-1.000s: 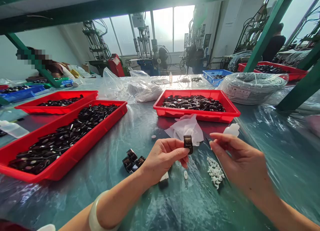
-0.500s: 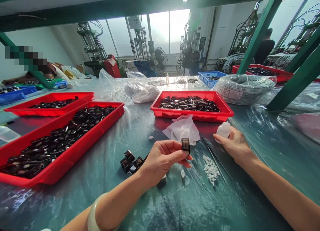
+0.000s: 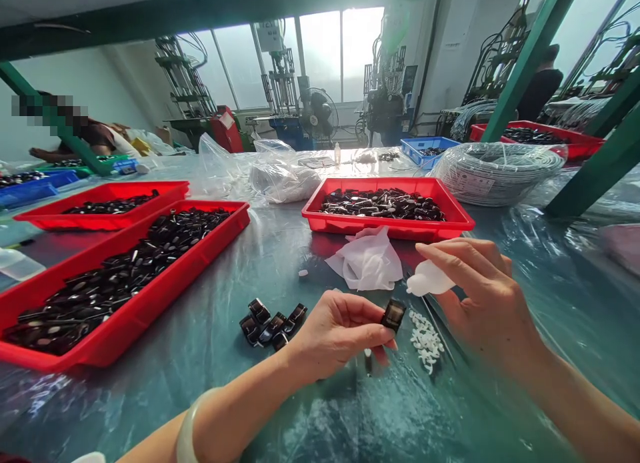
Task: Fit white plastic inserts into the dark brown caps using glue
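Between its thumb and fingers my left hand (image 3: 340, 333) pinches a small dark translucent plastic part (image 3: 394, 315). To the right, my right hand (image 3: 483, 289) has its fingers around a white translucent squeeze bottle (image 3: 430, 278), whose narrow tip points left. Below the bottle lies a pile of small white pieces (image 3: 426, 340), with dark tweezers (image 3: 443, 329) beside it. A crumpled white cloth (image 3: 369, 259) rests behind my left hand. Several glossy black parts (image 3: 273, 326) sit in a cluster left of that hand.
A red tray (image 3: 387, 228) of dark parts stands behind the cloth. Two more, a long red tray (image 3: 125, 326) and a smaller red tray (image 3: 47, 217), are at left. A wire coil (image 3: 495, 176) lies at back right, near a green post (image 3: 590, 163). People are in the background.
My right hand has turned the bottle sideways and brought it left, closer to the dark part. My left hand has shifted slightly right and tilted that part. The view has moved a little.
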